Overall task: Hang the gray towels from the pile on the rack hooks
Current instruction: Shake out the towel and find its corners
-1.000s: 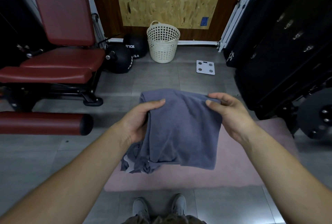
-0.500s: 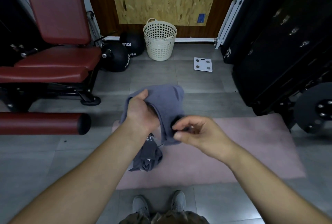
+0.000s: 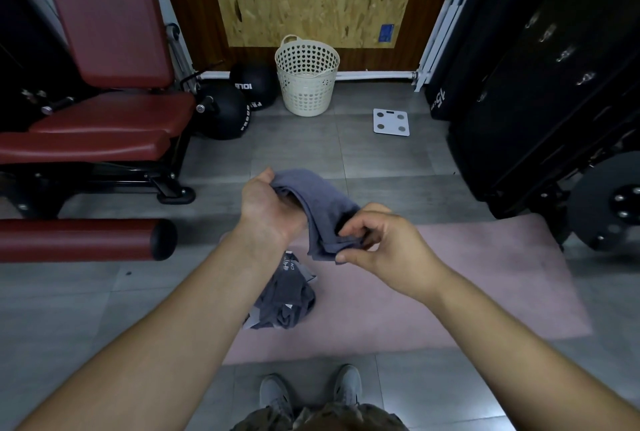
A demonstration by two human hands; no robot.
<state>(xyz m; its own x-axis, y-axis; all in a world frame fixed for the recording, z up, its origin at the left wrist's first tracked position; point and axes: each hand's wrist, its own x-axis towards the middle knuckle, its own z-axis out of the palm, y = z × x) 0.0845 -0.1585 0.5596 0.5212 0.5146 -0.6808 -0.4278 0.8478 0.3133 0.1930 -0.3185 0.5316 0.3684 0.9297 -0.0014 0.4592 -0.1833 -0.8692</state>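
Towel (image 3: 322,202): spread earlier, now bunched over pink mat (image 3: 450,292).
Grip: left hand (image 3: 270,209) clutches top, right hand (image 3: 388,240) pinches hem.
Next: likely hanging.

Both bare forearms reach forward; the left hand (image 3: 267,209) grips the gray towel (image 3: 322,200) at its top, while the right hand (image 3: 388,244) pinches its lower edge.

A gym room was shown. A red padded bench machine (image 3: 104,91), black medicine balls (image 3: 225,112), a weight plate (image 3: 609,202) and a body scale (image 3: 391,122) were seen on the tiled floor (image 3: 381,160).
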